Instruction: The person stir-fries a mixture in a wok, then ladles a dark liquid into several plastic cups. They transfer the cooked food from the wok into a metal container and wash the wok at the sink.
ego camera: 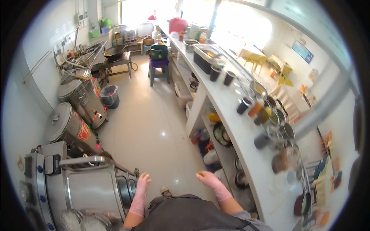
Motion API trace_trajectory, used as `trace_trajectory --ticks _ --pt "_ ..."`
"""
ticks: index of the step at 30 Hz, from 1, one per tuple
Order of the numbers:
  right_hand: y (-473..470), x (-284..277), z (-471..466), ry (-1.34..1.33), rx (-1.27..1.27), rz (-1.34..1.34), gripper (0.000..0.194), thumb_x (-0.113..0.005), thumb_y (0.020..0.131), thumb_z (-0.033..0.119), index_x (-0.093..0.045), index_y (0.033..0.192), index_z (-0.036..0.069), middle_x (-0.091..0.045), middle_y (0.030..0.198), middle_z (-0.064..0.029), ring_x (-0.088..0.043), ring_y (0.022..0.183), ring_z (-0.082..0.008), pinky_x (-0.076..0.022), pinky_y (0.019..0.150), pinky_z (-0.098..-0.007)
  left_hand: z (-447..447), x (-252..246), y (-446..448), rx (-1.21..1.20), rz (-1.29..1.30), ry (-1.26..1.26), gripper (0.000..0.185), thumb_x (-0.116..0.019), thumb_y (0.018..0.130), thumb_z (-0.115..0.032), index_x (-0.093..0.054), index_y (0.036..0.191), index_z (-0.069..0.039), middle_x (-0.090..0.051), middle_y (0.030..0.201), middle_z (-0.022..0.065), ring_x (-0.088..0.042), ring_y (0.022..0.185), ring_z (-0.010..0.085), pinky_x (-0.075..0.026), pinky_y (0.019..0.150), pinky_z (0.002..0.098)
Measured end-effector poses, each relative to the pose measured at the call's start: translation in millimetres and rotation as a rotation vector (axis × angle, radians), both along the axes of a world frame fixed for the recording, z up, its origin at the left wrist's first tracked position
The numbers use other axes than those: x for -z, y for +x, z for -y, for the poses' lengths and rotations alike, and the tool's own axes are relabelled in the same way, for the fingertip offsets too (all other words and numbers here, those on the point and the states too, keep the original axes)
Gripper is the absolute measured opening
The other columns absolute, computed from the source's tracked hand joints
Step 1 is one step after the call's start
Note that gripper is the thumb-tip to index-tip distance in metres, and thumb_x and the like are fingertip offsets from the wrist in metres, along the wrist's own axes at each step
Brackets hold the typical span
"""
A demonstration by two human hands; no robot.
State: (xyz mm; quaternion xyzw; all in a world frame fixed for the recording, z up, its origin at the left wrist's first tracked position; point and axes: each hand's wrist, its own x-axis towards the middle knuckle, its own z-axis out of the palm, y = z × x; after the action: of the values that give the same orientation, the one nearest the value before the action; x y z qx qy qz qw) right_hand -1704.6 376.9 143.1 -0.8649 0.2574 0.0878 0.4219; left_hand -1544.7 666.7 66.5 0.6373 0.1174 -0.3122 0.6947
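Note:
Both of my hands wear thin pink gloves and hang over the tiled floor, on either side of a dark apron [185,213]. Beside the stainless steel appliance [92,187] on the left is my left hand [144,180], its fingers curled and no object visible in them. My right hand [206,177] is near the shelves under the long white counter [231,118], also with curled fingers and nothing seen in it. Whether the fingers are fully closed is hard to tell. The tip of one shoe [165,191] shows between the hands.
Two large steel drums [59,121] with lids line the left wall, near a lined trash bin [109,96]. Ahead stand a wok [114,52] on a low stand and a green pot [158,52] on a stool [159,70]. Containers and jars crowd the right counter.

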Motion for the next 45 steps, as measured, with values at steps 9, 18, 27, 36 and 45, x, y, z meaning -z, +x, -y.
trace_trajectory --ticks 9,18,27,36,45 --pt "178 72 161 -0.105 0.308 -0.404 0.039 -0.052 0.080 0.036 -0.063 0.095 0.002 -0.063 0.091 -0.0181 -0.061 0.090 -0.0296 -0.0452 0.080 -0.0367 142 7 386 0.170 0.291 0.081 0.058 -0.054 0.084 -0.026 -0.035 0.129 0.004 -0.044 0.125 0.0224 -0.048 0.111 0.0276 -0.038 0.094 0.0345" --pt "671 13 253 -0.402 -0.199 -0.007 0.038 -0.052 0.082 0.035 -0.060 0.099 0.001 -0.062 0.091 -0.0197 -0.058 0.090 -0.0351 -0.0450 0.080 -0.0412 105 43 564 -0.142 -0.136 0.314 0.062 -0.055 0.080 -0.029 -0.033 0.130 0.003 -0.047 0.121 0.0203 -0.052 0.096 0.0238 -0.041 0.087 0.0350" --pt "1111 -35 204 -0.226 -0.450 0.310 0.035 -0.054 0.083 0.030 -0.058 0.105 0.004 -0.063 0.087 -0.0166 -0.059 0.085 -0.0315 -0.0464 0.074 -0.0388 69 76 785 -0.549 -0.364 0.282 0.058 -0.055 0.082 -0.027 -0.035 0.130 -0.002 -0.053 0.105 0.0101 -0.052 0.082 0.0137 -0.045 0.075 0.0313" --pt "1265 21 285 -0.124 -0.250 -0.241 0.037 -0.055 0.080 0.032 -0.063 0.097 0.000 -0.065 0.091 -0.0166 -0.062 0.088 -0.0253 -0.0462 0.079 -0.0332 72 -36 1262 -0.820 0.109 -0.150 0.058 -0.055 0.082 -0.045 -0.045 0.121 -0.004 -0.055 0.107 0.0117 -0.053 0.096 0.0227 -0.042 0.083 0.0371" --pt "1599 37 328 -0.213 -0.429 -0.124 0.028 -0.057 0.081 0.026 -0.063 0.091 0.001 -0.063 0.087 -0.0179 -0.061 0.085 -0.0321 -0.0472 0.076 -0.0383 14 -41 1527 -1.436 0.067 -0.470 0.078 -0.048 0.084 -0.050 -0.016 0.137 -0.003 -0.004 0.144 0.0219 -0.009 0.134 0.0338 -0.017 0.105 0.0464"
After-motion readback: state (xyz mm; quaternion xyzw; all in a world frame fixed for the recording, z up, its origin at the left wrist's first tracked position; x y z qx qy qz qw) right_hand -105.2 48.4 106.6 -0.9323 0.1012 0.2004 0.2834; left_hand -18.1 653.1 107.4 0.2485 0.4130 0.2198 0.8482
